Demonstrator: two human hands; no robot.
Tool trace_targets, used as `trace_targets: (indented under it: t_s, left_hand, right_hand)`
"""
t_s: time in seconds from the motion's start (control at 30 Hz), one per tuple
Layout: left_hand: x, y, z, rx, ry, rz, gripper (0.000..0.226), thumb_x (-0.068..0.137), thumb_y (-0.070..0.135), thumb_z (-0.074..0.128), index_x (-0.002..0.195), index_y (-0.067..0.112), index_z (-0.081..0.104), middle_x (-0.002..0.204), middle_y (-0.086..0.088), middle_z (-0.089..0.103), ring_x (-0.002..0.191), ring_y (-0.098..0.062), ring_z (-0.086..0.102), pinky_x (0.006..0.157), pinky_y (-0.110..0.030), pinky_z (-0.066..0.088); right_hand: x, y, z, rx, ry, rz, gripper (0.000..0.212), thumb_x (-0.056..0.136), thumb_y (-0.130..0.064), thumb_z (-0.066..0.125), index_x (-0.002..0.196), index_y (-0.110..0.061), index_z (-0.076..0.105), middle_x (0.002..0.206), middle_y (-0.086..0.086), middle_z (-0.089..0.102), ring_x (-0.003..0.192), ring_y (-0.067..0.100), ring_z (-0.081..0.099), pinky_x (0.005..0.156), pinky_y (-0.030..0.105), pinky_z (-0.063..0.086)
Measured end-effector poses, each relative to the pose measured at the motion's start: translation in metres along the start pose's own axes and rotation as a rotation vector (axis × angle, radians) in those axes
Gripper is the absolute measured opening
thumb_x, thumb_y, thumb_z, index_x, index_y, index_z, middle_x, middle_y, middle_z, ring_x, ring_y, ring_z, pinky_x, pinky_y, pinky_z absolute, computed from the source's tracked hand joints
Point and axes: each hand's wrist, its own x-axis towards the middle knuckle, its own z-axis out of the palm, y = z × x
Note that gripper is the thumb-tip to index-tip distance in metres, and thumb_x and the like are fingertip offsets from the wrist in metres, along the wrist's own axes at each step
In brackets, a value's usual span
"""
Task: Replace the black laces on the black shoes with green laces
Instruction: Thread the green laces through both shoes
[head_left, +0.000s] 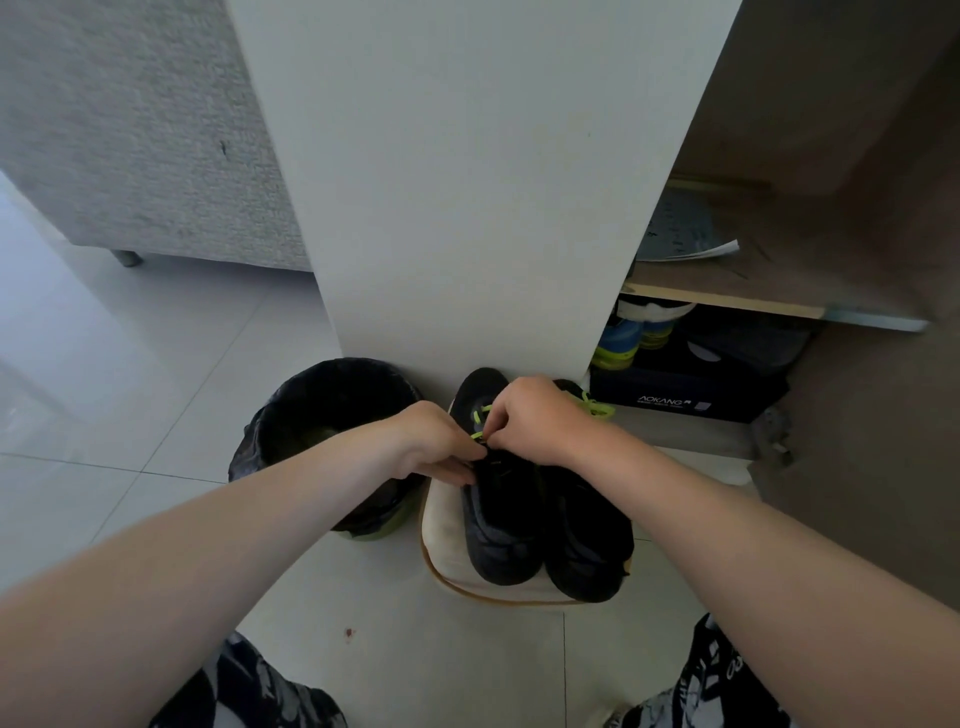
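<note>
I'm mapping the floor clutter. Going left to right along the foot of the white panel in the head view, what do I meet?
Black-lined bin, first black shoe, second black shoe, dark AOKANG box.

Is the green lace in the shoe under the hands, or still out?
In, partly: green lace crosses the shoe, pinched by the right hand. How far it is threaded, cannot tell.

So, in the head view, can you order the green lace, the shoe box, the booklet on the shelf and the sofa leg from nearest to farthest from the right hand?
1. green lace, pinched by the right hand.
2. shoe box, to the right, low in the cabinet.
3. booklet, on the shelf above it.
4. sofa leg, far left.
</note>
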Motion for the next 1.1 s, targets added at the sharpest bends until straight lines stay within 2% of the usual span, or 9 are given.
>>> trace_targets:
  t_s: [0.1,0.2,0.47,0.67,0.77,0.97,1.1]
  left_hand:
    - [0.001,-0.003,0.0,-0.002,-0.029,0.023,0.017,0.088,0.004,0.071,0.103,-0.004,0.071,0.088,-0.019,0.075,0.078,-0.023,0.075,0.066,-0.027,0.061]
    - [0.001,-0.004,0.0,-0.018,-0.033,0.029,0.013,0.089,0.003,0.07,0.101,-0.003,0.071,0.086,-0.018,0.074,0.078,-0.024,0.075,0.066,-0.028,0.062]
    - [0.003,-0.009,0.0,-0.038,-0.032,0.049,0.016,0.087,0.006,0.072,0.101,-0.002,0.072,0.082,-0.016,0.075,0.079,-0.023,0.075,0.072,-0.031,0.062]
    - [0.003,-0.008,0.003,0.025,0.018,0.099,0.014,0.087,0.012,0.074,0.097,0.001,0.074,0.081,-0.016,0.075,0.077,-0.023,0.075,0.073,-0.032,0.062]
    - [0.002,-0.009,0.004,0.039,0.023,0.112,0.014,0.087,0.011,0.073,0.095,0.0,0.074,0.079,-0.018,0.075,0.077,-0.025,0.075,0.07,-0.03,0.062]
    - [0.0,-0.008,0.004,0.075,0.028,0.128,0.013,0.088,0.012,0.073,0.094,0.001,0.075,0.076,-0.017,0.074,0.072,-0.023,0.075,0.063,-0.026,0.061]
    - [0.001,-0.006,0.001,0.073,-0.007,0.095,0.009,0.089,0.008,0.07,0.094,0.001,0.073,0.078,-0.017,0.075,0.076,-0.024,0.075,0.071,-0.031,0.062]
  right_hand:
    - [-0.004,-0.004,0.004,-0.161,-0.02,0.023,0.017,0.084,-0.022,0.065,0.091,-0.027,0.08,0.099,-0.005,0.074,0.094,0.019,0.067,0.077,0.03,0.053]
    - [-0.007,-0.005,0.008,-0.286,-0.022,0.051,0.022,0.09,-0.027,0.057,0.097,-0.024,0.077,0.107,0.0,0.069,0.099,0.028,0.066,0.073,0.032,0.05]
    - [-0.009,-0.007,0.018,-0.26,-0.034,0.091,0.024,0.092,-0.029,0.055,0.098,-0.023,0.077,0.113,0.003,0.062,0.102,0.029,0.064,0.082,0.04,0.056]
    - [-0.011,-0.01,0.03,-0.298,0.04,0.147,0.029,0.094,-0.03,0.059,0.118,-0.019,0.07,0.124,0.008,0.051,0.114,0.03,0.055,0.08,0.036,0.046]
    - [-0.012,-0.01,0.035,-0.303,0.046,0.151,0.033,0.093,-0.03,0.059,0.123,-0.018,0.068,0.127,0.01,0.05,0.121,0.03,0.05,0.088,0.038,0.047]
    - [-0.01,-0.007,0.036,-0.259,0.092,0.162,0.031,0.093,-0.03,0.062,0.121,-0.02,0.071,0.125,0.008,0.053,0.122,0.029,0.049,0.089,0.035,0.046]
    - [-0.012,-0.007,0.044,-0.211,0.137,0.189,0.029,0.095,-0.034,0.062,0.118,-0.02,0.072,0.124,0.008,0.054,0.12,0.028,0.049,0.089,0.035,0.045]
